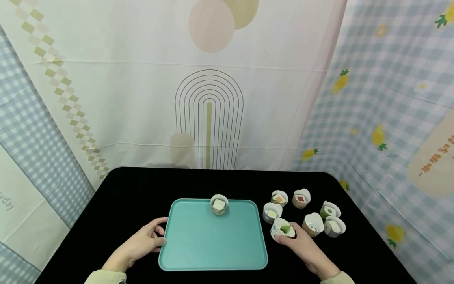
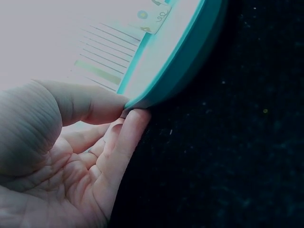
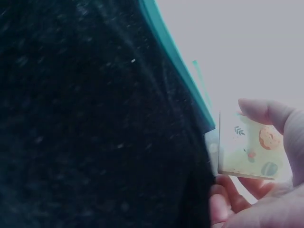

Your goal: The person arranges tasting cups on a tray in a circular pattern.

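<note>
My left hand [image 1: 143, 239] is at the left edge of a turquoise tray [image 1: 213, 246]. In the left wrist view its thumb and a finger pinch the tray's rim [image 2: 164, 83]. My right hand [image 1: 301, 244] grips a paper baking cup [image 1: 278, 229] with something green inside, beside the tray's right edge. The right wrist view shows this cup's printed side [image 3: 247, 149] between thumb and fingers. Another paper cup [image 1: 219, 211], with a whitish piece in it, stands on the tray at its far edge.
Right of the tray stand several more paper cups: one with an orange piece [image 1: 279, 199], one with a red piece [image 1: 301, 198], one with a yellow-white piece [image 1: 271, 215], and others [image 1: 334, 228] farther right. All rest on a black table [image 1: 142, 189] before a hanging curtain [image 1: 142, 98].
</note>
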`<state>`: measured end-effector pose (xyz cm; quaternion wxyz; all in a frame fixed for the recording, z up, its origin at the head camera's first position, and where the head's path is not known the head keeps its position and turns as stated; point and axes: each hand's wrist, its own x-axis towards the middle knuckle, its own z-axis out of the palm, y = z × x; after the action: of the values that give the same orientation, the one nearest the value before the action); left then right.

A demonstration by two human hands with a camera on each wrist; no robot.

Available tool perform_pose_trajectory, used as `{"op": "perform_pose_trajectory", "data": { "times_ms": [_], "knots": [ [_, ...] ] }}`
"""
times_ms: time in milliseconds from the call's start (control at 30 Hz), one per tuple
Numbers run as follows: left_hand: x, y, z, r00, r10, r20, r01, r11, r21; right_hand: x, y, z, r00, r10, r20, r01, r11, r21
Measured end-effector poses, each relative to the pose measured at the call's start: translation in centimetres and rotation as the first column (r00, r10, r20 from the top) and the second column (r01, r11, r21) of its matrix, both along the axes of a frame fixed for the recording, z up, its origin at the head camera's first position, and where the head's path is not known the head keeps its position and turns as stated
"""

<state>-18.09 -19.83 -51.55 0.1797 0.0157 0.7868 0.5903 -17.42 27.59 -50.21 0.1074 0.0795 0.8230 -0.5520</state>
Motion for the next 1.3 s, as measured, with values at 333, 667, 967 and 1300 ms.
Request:
{"op": "perform_pose_trajectory", "data": {
  "times_ms": [333, 667, 967, 1300],
  "knots": [
    [0.1, -0.3, -0.1, 1.000, 0.020, -0.005, -0.020, 1.000, -0.013, -0.7, -1.6, 1.7, 0.989, 0.117, -0.089, -0.123, 0.990, -0.063],
    [0.2, -0.3, -0.2, 1.000, 0.006, -0.004, -0.006, 1.000, 0.001, -1.7, -4.0, 1.9, 0.971, 0.184, -0.154, -0.192, 0.981, -0.037],
    [-0.1, 0.1, 0.0, 1.000, -0.008, 0.002, 0.008, 1.000, 0.007, -2.6, -6.3, 1.8, 0.953, 0.198, -0.231, -0.178, 0.978, 0.107],
    [0.0, 0.0, 0.0, 1.000, -0.009, -0.004, 0.009, 1.000, 0.009, -3.5, -8.2, 1.2, 0.934, 0.281, -0.219, -0.265, 0.959, 0.098]
  ]
}}
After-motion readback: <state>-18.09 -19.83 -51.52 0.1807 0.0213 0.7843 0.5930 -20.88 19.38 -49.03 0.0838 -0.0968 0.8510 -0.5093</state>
